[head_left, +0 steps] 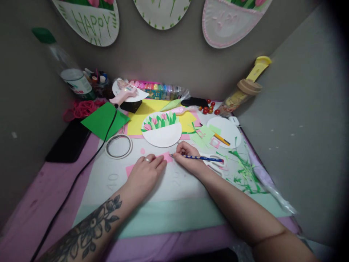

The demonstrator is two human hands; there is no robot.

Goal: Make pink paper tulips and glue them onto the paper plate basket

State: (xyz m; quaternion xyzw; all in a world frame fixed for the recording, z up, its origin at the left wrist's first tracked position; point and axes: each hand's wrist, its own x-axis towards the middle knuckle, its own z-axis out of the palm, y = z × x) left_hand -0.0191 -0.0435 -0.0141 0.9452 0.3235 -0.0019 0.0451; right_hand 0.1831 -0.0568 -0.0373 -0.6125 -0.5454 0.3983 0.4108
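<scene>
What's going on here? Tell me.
A person's left hand lies flat on pink paper. The blue pencil is in the right hand's grip, its tip at the paper. Beyond the hands, the plate bears pink and green flower shapes; tape lies to the left.

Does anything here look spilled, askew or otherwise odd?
Green paper scraps lie strewn at the right, like uncleared trimmings. Small red balls, perhaps tomatoes, sit loose by a black object, which seems odd amid paper crafting. The pencil and the pink paper under the left hand look in order.
</scene>
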